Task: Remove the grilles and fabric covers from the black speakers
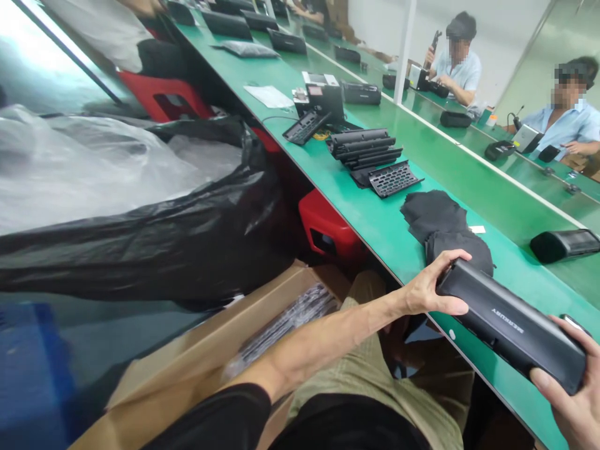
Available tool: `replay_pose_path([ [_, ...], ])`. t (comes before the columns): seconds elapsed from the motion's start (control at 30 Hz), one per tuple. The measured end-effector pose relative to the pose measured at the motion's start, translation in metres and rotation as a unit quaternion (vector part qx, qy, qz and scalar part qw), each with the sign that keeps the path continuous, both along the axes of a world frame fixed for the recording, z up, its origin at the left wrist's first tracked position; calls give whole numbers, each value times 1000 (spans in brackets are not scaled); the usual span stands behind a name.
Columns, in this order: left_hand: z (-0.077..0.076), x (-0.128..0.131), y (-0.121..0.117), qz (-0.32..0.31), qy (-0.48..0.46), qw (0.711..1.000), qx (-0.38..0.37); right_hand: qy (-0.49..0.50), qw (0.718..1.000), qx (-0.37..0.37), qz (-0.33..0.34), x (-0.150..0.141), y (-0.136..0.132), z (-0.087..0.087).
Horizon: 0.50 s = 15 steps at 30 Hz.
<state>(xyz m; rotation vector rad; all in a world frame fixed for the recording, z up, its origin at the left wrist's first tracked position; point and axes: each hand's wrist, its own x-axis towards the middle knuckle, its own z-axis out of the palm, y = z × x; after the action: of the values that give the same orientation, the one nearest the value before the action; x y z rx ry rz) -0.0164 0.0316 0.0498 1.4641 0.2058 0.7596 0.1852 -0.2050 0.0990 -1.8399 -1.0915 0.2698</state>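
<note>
Thing in hand: black elongated speaker housing (509, 331), held over the near edge of the green surface (375, 219); cannot tell whether its underside touches. Long axis runs from upper left to lower right of view, roughly parallel to that edge though less steep. Smooth face with pale lettering, apparently MERKURY, is turned up toward the wearer; letters stand inverted in this view, with the M nearer the right-hand end.

Hands: left hand (438, 290) grips the upper-left end, thumb laid on the face, index finger along the far top edge. Right hand (569, 369) grips the opposite end, thumb at the near lower edge, fingers around the far side.

Just beyond the left hand: two overlapping piles of black fabric-like sheets (434, 212), a small white label (477, 229) beside them. Farther up the surface: perforated black grille (396, 179), long axis slanting, next to a stack of black curved panels (363, 142); then a second grille (305, 127), tilted, near a dark boxy unit (325, 100). White sheet (268, 96) lies left of that unit. Another black speaker (565, 245) sits on the far side, right of the fabric.

Below the surface: open cardboard box (187, 362) containing plastic-wrapped items (293, 322); red stool (328, 225) nearby. Across: two co-workers in light blue shirts.
</note>
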Motion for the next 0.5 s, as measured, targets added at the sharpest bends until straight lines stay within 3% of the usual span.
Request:
replay_pose_path([
  [0.2,7,-7,7,-47,-33,998,-12,65,998,-11,5,-16,-1,21],
  [0.3,11,-11,9,-52,-51,997,13,-18,1000,-15,-9,-23,-3,31],
  [0.4,9,-10,6,-17,-58,997,38,-53,998,5,-37,-21,0,28],
  [0.5,6,-8,2,4,-2,1000,1,28,999,-11,-30,-9,6,12],
])
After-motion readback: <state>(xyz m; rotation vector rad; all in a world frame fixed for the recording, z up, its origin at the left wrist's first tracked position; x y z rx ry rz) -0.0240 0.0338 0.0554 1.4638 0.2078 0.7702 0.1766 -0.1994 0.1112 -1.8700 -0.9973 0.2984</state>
